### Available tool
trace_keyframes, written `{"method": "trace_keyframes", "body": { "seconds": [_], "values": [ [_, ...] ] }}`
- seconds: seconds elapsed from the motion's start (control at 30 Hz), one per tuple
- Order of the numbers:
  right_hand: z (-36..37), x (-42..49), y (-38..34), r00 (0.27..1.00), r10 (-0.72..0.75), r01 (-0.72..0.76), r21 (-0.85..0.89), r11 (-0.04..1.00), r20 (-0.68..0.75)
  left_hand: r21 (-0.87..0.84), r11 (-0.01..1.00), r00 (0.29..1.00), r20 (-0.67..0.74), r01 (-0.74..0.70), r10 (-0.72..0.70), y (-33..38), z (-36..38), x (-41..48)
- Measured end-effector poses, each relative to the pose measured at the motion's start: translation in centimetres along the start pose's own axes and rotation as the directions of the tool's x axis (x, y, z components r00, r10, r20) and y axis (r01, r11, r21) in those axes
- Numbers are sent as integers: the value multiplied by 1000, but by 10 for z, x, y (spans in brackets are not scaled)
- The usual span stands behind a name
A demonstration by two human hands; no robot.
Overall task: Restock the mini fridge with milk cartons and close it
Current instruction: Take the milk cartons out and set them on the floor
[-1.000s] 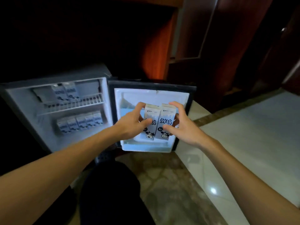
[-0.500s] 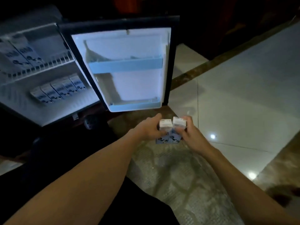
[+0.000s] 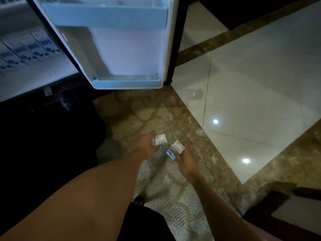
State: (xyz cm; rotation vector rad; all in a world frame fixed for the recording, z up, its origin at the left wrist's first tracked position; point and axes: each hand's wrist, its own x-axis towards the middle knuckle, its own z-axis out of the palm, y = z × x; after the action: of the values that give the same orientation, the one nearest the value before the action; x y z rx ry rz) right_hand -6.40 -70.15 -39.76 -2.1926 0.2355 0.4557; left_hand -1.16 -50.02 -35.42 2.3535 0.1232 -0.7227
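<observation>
The mini fridge point(image 3: 34, 79) stands open at the upper left, with a row of several milk cartons point(image 3: 26, 49) on its lower shelf. Its door point(image 3: 121, 49) swings wide, and both door racks are bare. Low over the patterned floor, my left hand point(image 3: 147, 145) grips one white milk carton point(image 3: 160, 139). Just to the right, my right hand point(image 3: 185, 159) grips a second milk carton point(image 3: 176, 148), tilted, with its cow print showing. The two cartons are a little apart. Both hands are well below the door's bottom rack point(image 3: 126, 82).
Glossy white floor tiles point(image 3: 251, 84) spread to the right, bordered by brown marble strips. A dark wooden piece of furniture point(image 3: 278, 206) sits at the bottom right. My dark-clothed legs point(image 3: 52, 145) fill the left and bottom.
Both hands pulled the two cartons off the door's lower rack and carried them down toward the floor. The cartons, held together before, are now separated. The view tilted downward.
</observation>
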Motion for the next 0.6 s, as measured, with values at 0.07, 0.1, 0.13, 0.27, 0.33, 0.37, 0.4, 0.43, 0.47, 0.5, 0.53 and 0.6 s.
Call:
{"method": "trace_keyframes", "body": {
  "seconds": [0.07, 0.1, 0.13, 0.27, 0.33, 0.37, 0.4, 0.43, 0.47, 0.5, 0.53, 0.6],
  "values": [
    [5, 3, 10, 1000, 11, -10, -58, 998, 16, -1, 1000, 999, -28, 21, -21, -7, 14, 3],
    [8, 4, 15, 1000, 11, -10, -84, 996, 16, 17, 999, 999, -35, 27, -27, -9, 20, 4],
    [11, 4, 19, 1000, 16, -15, -104, 994, 10, 33, 999, 998, -45, 41, -40, -11, 24, 5],
    [19, 6, 22, 1000, 22, -24, -117, 993, -16, 88, 989, 992, -58, 118, -114, -19, 37, 9],
    [21, 5, 20, 999, 36, -38, -120, 992, -18, 154, 977, 988, -59, 149, -141, -16, 37, 9],
    [21, 5, 19, 999, 40, -41, -118, 992, -15, 202, 965, 986, -62, 166, -157, -13, 35, 9],
    [21, 6, 18, 999, 35, -36, -114, 993, -15, 238, 952, 982, -72, 190, -178, -10, 33, 8],
    [19, 6, 16, 1000, 27, -28, -114, 993, -10, 262, 941, 977, -72, 212, -200, -7, 31, 7],
    [18, 6, 14, 1000, 23, -23, -122, 992, -4, 276, 933, 973, -68, 229, -219, -6, 30, 7],
    [17, 4, 13, 1000, 20, -21, -135, 991, -4, 269, 932, 970, -54, 242, -236, -6, 31, 6],
    [16, 3, 10, 1000, 22, -23, -145, 989, -11, 238, 940, 969, -30, 245, -245, -8, 32, 8],
    [15, -2, 7, 999, 10, -16, -169, 985, -36, 180, 955, 969, 36, 235, -245, -9, 34, 8]
  ]
}}
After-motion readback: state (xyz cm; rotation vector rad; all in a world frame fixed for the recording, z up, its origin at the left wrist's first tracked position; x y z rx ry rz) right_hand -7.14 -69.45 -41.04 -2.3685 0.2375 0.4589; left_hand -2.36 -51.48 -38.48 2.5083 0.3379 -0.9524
